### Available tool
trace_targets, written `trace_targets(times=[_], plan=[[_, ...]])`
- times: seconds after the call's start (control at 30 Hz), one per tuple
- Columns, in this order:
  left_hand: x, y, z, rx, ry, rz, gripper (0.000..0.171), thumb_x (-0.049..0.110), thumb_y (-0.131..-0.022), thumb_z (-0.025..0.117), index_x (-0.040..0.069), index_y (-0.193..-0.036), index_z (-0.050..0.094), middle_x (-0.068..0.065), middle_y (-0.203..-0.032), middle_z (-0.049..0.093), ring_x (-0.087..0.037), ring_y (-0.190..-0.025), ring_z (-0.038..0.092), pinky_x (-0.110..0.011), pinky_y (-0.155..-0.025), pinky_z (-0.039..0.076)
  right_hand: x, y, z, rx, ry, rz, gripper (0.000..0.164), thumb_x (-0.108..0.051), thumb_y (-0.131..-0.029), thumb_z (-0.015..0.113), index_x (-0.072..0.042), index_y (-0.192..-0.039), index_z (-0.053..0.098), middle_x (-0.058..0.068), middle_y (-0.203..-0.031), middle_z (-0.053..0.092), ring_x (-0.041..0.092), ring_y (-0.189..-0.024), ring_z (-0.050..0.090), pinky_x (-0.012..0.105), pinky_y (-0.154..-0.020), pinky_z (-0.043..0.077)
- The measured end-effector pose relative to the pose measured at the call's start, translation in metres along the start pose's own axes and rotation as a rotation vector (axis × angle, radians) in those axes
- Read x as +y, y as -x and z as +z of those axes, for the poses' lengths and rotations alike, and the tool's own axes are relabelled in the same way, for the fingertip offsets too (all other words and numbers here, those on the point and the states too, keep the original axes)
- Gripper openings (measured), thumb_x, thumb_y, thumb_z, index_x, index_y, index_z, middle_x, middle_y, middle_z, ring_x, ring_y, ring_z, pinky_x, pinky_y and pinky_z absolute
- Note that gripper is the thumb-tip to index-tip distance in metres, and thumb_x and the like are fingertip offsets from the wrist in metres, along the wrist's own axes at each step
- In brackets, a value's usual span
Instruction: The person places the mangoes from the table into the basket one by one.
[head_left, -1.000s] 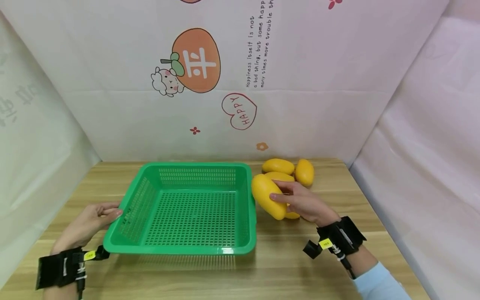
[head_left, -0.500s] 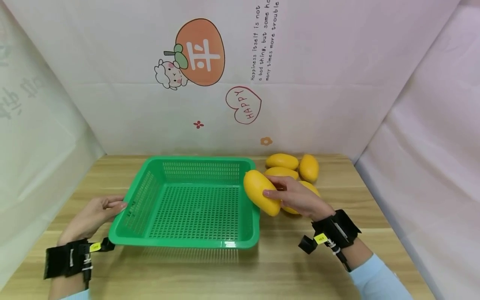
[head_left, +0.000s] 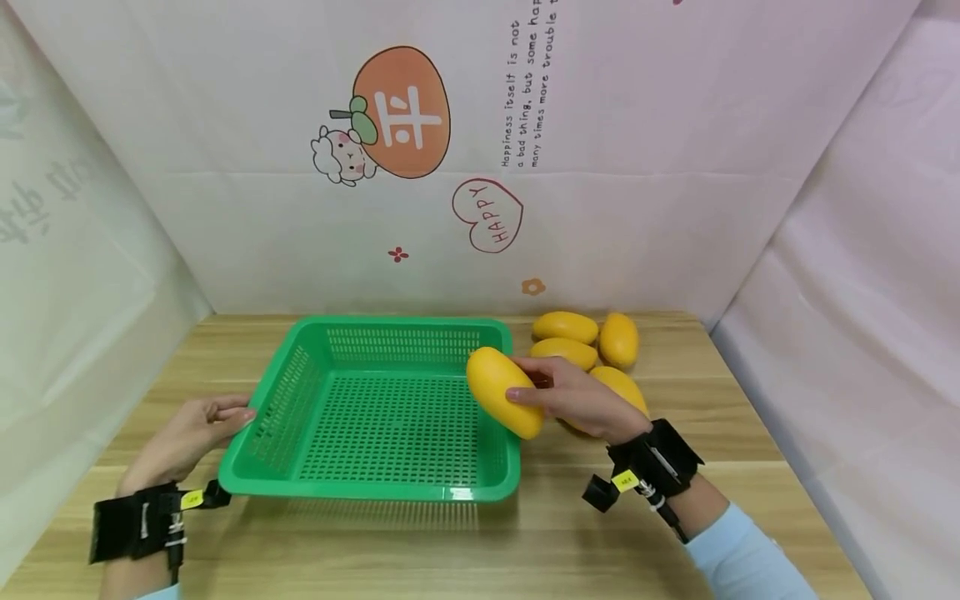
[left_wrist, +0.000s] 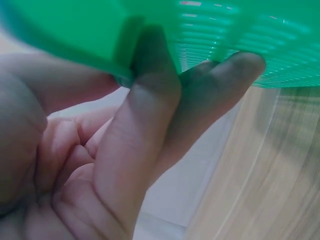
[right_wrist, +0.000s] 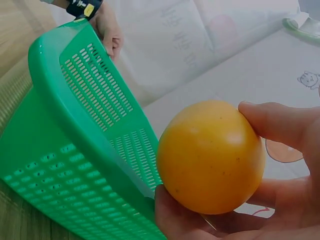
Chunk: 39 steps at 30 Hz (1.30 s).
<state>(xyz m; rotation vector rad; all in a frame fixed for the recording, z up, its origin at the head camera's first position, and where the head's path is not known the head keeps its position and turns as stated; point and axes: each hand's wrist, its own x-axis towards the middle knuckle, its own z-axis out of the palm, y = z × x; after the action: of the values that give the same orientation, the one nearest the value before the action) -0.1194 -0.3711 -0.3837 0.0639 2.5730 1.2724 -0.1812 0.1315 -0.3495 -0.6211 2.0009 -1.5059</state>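
In the head view a green plastic basket [head_left: 390,492] stands on the table, and its inside shows no fruit. My left hand [head_left: 187,437] pinches its left rim, thumb on top and fingers below, as the left wrist view shows with the basket's underside [left_wrist: 240,30]. My right hand [head_left: 581,400] holds a yellow mango [head_left: 504,393] between thumb and fingers, over the basket's right rim. The right wrist view looks at the mango [right_wrist: 210,157] end-on, beside the basket's wall [right_wrist: 65,155].
Several more mangoes lie right of the basket: one at the back [head_left: 565,326], one at far right [head_left: 618,340], one in front [head_left: 564,352] and one partly behind my right hand [head_left: 621,387]. A printed white cloth [head_left: 637,208] hangs behind the wooden table [head_left: 570,533].
My right hand has carried the mango leftward, from beside the basket to over its right rim. The left hand keeps its grip on the left rim. The whole view has shifted slightly.
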Motion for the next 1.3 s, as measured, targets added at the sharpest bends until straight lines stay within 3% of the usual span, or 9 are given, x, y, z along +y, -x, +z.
trace_targets(times=[0.07,0.43,0.77,1.1,1.3], plan=[[0.000,0.001,0.001,-0.001,0.003,-0.008,0.068,0.037,-0.097,0.049,-0.013,-0.139,0.030,-0.033,-0.129,0.049,-0.033,-0.107,0.060,-0.034,-0.082,0.056,0.000,-0.001,0.002,-0.012,-0.013,-0.003,0.053,-0.035,-0.089,0.063,-0.019,-0.137,0.046,0.011,-0.115,0.058,0.026,-0.096,0.052,0.028,-0.077,0.049],[0.002,0.002,-0.001,-0.006,0.003,-0.029,0.070,0.039,-0.096,0.049,-0.014,-0.138,0.030,-0.031,-0.130,0.049,-0.036,-0.112,0.057,-0.033,-0.084,0.055,-0.004,-0.004,0.007,-0.023,-0.057,0.030,0.057,-0.035,-0.088,0.065,-0.019,-0.138,0.045,0.010,-0.120,0.054,0.027,-0.099,0.053,0.032,-0.080,0.052],[0.003,0.000,0.000,-0.026,0.082,-0.027,0.068,0.034,-0.098,0.048,-0.017,-0.138,0.027,-0.033,-0.128,0.048,-0.026,-0.105,0.062,-0.032,-0.084,0.055,-0.008,-0.008,0.013,-0.037,-0.039,0.041,0.057,-0.038,-0.086,0.065,-0.023,-0.138,0.046,0.009,-0.118,0.057,0.027,-0.098,0.054,0.034,-0.077,0.053],[0.003,0.001,0.000,-0.044,0.061,-0.048,0.070,0.036,-0.099,0.046,-0.017,-0.139,0.023,-0.035,-0.135,0.039,-0.042,-0.118,0.050,-0.033,-0.087,0.054,-0.012,-0.010,0.016,-0.051,-0.015,0.030,0.056,-0.038,-0.087,0.064,-0.023,-0.138,0.045,0.009,-0.116,0.058,0.028,-0.099,0.054,0.035,-0.079,0.053],[0.005,-0.001,0.001,-0.050,0.084,-0.062,0.070,0.035,-0.098,0.046,-0.017,-0.139,0.023,-0.035,-0.135,0.039,-0.041,-0.117,0.051,-0.033,-0.088,0.053,-0.013,-0.013,0.018,-0.060,0.005,0.036,0.057,-0.039,-0.087,0.065,-0.025,-0.139,0.044,0.007,-0.117,0.058,0.027,-0.101,0.054,0.036,-0.081,0.053]])
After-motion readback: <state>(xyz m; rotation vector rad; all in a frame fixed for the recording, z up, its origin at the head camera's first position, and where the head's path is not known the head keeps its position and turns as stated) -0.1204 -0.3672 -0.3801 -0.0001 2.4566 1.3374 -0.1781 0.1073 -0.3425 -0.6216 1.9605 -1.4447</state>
